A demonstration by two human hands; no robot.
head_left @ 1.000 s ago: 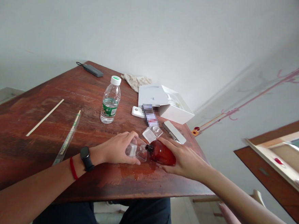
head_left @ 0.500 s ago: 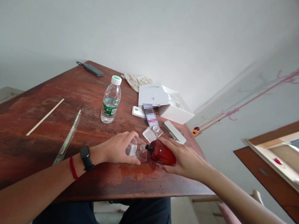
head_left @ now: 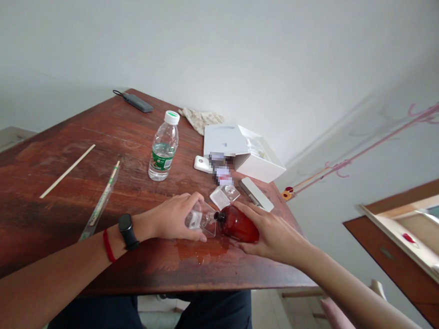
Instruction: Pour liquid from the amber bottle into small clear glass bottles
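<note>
My left hand (head_left: 178, 216) is closed around a clear plastic container (head_left: 209, 226) with a square edge, low over the table's front. A dark reddish-brown bottle (head_left: 237, 224) lies tilted on its side in my right hand (head_left: 269, 234). Its dark neck points left and meets the container's opening; whether liquid flows between them I cannot tell. Spilled liquid (head_left: 198, 253) glistens on the wood just below both hands. Behind the bottle rests a small clear plastic piece (head_left: 222, 197), close to the fingers of my right hand.
On the wooden table (head_left: 130, 143) stands a capped water bottle (head_left: 163, 148). Left of it lie a bare stick (head_left: 68, 170) and wrapped chopsticks (head_left: 102, 199). A white box (head_left: 257, 157), a cloth (head_left: 202, 120), a white device (head_left: 203, 164) and a grey hub (head_left: 138, 102) sit farther back.
</note>
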